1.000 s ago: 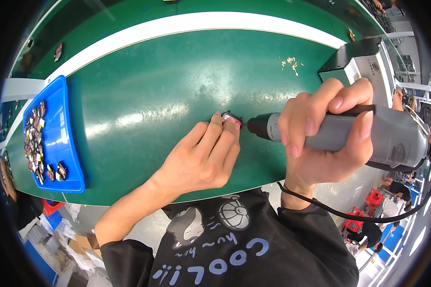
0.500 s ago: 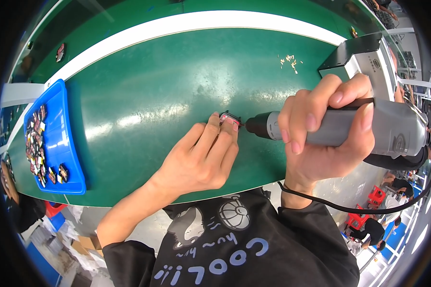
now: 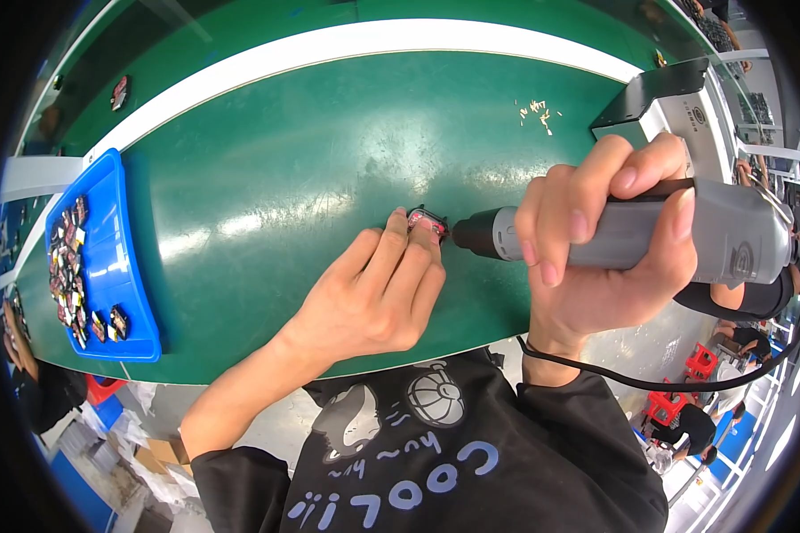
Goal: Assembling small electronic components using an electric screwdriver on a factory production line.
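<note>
Tray [image 3: 107, 258], blue plastic, at the left edge of the green bench [image 3: 311, 151], loaded along its left side with small dark parts [image 3: 71, 258] carrying red and pale labels. One more dark part [image 3: 120, 91] far back near the left corner, past the white stripe [image 3: 347, 44].

Left hand [image 3: 369, 298] flat on the bench near the front edge, fingers extended and closed down on a small dark part with a red face [image 3: 425, 220], pinning it at the fingertips.

Right hand [image 3: 609, 258] wrapped fully round a grey electric screwdriver [image 3: 649, 235], black nose touching the small part, black cable [image 3: 684, 377] looping below the wrist.

Scatter of tiny pale screws [image 3: 535, 111] toward the back right. Grey box with black top [image 3: 667, 102] at the right edge, round dark label on its side.
</note>
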Action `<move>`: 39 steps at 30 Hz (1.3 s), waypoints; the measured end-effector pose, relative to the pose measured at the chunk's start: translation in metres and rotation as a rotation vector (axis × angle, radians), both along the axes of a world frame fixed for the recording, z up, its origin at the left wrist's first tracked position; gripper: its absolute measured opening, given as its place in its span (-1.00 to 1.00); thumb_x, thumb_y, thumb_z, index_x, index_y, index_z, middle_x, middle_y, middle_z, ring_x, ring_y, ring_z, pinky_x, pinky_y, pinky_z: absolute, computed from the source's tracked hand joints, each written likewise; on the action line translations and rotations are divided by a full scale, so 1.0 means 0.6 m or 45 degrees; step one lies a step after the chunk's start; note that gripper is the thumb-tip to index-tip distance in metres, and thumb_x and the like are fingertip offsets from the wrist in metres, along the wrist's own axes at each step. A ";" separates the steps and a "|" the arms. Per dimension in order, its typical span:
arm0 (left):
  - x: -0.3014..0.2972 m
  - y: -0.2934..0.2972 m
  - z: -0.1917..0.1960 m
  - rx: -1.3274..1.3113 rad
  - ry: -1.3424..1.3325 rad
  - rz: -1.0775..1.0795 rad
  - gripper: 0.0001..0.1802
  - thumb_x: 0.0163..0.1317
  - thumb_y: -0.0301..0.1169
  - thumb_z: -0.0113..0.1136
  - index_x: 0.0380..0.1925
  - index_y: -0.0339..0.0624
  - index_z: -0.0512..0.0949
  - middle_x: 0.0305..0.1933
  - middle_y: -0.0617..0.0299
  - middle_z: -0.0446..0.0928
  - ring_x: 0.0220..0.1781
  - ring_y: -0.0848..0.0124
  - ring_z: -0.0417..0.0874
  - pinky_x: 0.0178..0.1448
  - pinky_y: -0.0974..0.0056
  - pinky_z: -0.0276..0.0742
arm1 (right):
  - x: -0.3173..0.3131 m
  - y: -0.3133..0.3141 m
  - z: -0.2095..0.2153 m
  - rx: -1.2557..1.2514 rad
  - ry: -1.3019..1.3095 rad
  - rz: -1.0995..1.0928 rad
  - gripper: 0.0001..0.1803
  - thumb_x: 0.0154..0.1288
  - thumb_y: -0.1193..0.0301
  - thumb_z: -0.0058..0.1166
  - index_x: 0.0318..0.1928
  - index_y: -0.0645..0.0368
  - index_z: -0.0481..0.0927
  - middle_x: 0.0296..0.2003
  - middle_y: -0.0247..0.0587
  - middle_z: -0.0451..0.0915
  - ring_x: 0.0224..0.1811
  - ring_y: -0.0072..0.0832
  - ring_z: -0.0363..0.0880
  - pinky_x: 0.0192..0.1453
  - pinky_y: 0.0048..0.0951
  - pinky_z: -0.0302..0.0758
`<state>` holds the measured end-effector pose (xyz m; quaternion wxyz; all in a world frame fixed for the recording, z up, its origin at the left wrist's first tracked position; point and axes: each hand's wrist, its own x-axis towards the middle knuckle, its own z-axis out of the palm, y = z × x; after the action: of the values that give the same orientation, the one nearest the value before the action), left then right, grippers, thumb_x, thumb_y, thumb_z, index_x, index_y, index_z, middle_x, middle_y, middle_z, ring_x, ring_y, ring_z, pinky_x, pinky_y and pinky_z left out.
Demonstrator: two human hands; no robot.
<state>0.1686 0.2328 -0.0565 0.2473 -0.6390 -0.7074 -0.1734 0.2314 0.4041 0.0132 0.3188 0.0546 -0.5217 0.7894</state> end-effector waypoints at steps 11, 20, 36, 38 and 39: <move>0.009 -0.006 0.003 -0.103 -0.001 0.037 -0.83 -0.01 -0.56 0.29 -0.36 -0.39 0.62 -0.23 0.01 0.63 -0.18 0.15 0.73 -0.26 0.28 0.59 | 0.001 -0.003 0.004 0.026 0.006 0.004 -0.61 0.61 0.12 -0.38 -0.17 0.20 0.30 -0.50 -0.18 0.37 -0.82 -0.55 0.17 -0.71 -0.43 0.24; 0.008 -0.007 0.003 -0.105 -0.009 0.018 -0.83 -0.01 -0.56 0.28 -0.37 -0.39 0.62 -0.24 0.01 0.62 -0.18 0.14 0.73 -0.27 0.29 0.58 | -0.001 -0.007 0.001 0.050 -0.013 -0.021 -0.62 0.61 0.12 -0.39 -0.17 0.19 0.30 -0.50 -0.19 0.37 -0.82 -0.56 0.17 -0.72 -0.43 0.24; 0.007 -0.003 -0.002 -0.084 -0.035 0.030 -0.87 0.01 -0.59 0.31 -0.39 -0.38 0.61 -0.25 0.03 0.62 -0.20 0.16 0.73 -0.28 0.29 0.57 | 0.001 -0.009 0.000 0.035 -0.044 -0.053 -0.66 0.60 0.15 -0.39 -0.19 0.17 0.28 -0.53 -0.19 0.36 -0.83 -0.54 0.17 -0.72 -0.42 0.24; 0.001 0.001 -0.009 -0.003 0.062 0.009 -0.92 0.02 -0.54 0.24 -0.54 -0.33 0.55 -0.31 0.02 0.60 -0.22 0.19 0.69 -0.27 0.30 0.47 | 0.002 -0.009 0.001 0.100 -0.053 -0.005 -0.70 0.58 0.18 -0.32 -0.22 0.15 0.25 -0.56 -0.20 0.34 -0.82 -0.52 0.19 -0.71 -0.40 0.26; 0.000 0.000 -0.009 -0.002 0.062 0.010 -0.92 0.02 -0.54 0.24 -0.54 -0.33 0.55 -0.31 0.02 0.60 -0.22 0.19 0.69 -0.27 0.30 0.47 | 0.002 -0.011 0.001 0.101 -0.053 -0.004 -0.70 0.58 0.18 -0.32 -0.22 0.15 0.25 -0.56 -0.20 0.34 -0.82 -0.52 0.19 -0.71 -0.40 0.26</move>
<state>0.1689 0.2330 -0.0618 0.2646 -0.6404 -0.7039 -0.1561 0.2329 0.3975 0.0140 0.3067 0.0501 -0.5591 0.7687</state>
